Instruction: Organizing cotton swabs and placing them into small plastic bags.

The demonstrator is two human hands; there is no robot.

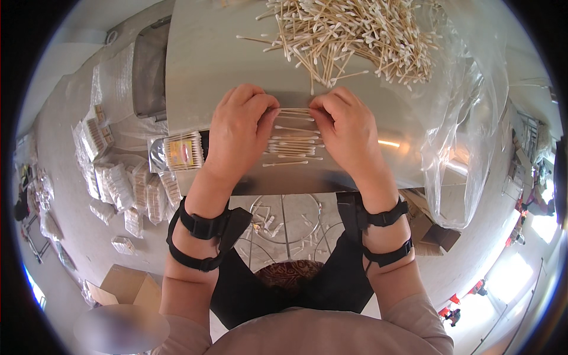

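Note:
Between my two hands, a few cotton swabs lie crosswise, their ends pinched at each side. My left hand closes thumb and fingertips on the left ends. The right ends are in the closed fingertips of my right hand. Just nearer to me, a row of loose cotton swabs lies side by side on the metal tabletop. Beyond my hands spreads a big heap of cotton swabs with wooden sticks. A clear packet of cotton swabs with a yellow label lies left of my left wrist.
A clear plastic bag drapes over the table's right side. Many bagged swab packs lie on the floor at left, near a grey tray. Open cardboard boxes stand at lower left and right. Fallen swabs lie under the stool ring.

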